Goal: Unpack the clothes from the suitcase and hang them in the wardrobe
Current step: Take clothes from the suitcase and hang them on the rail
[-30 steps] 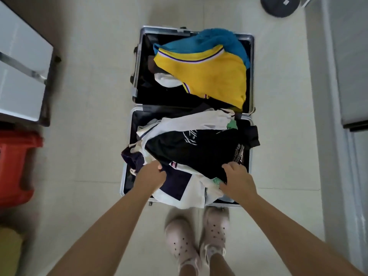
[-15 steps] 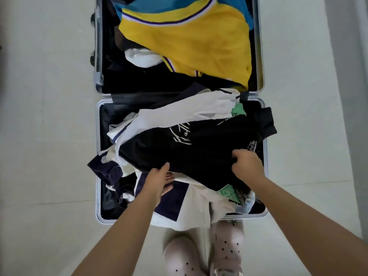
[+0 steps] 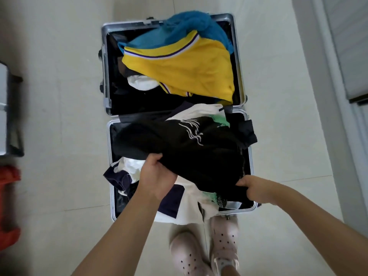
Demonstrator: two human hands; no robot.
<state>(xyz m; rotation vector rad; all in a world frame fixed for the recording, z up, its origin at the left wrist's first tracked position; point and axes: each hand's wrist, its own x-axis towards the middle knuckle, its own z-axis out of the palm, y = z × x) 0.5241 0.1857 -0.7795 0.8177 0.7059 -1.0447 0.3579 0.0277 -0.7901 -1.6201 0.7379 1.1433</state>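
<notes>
Black cloth is bunched in both sets of fingers: the left hand (image 3: 157, 174) curls round the near-left edge of the black garment (image 3: 191, 150), thumb and fingers closed on a fold, while the right hand (image 3: 256, 188) pinches its near-right edge, knuckles toward the camera. The garment's long axis runs left to right across the near half of the open suitcase (image 3: 251, 168), its bulk lying away from the fingers, toward the hinge; a white line print sits on its far side. Both hands are about equally near, one at each end, so the lift appears to call for a pull upward and toward the body. Under the black garment lie a white and dark-navy piece (image 3: 173, 198), which spills over the near rim, and a white item with green print (image 3: 219, 120). In the far half rest a yellow jersey (image 3: 185, 70) with striped trim, a blue garment (image 3: 191, 24) behind it and a small white item (image 3: 141, 82). Pale perforated clogs (image 3: 189, 253) stand on the tiled floor (image 3: 59, 96) just beside the near rim. A red object (image 3: 9, 206) is cut off at the left edge. No wardrobe or hanger can be identified with certainty; the fingertips of both hands are hidden in cloth.
</notes>
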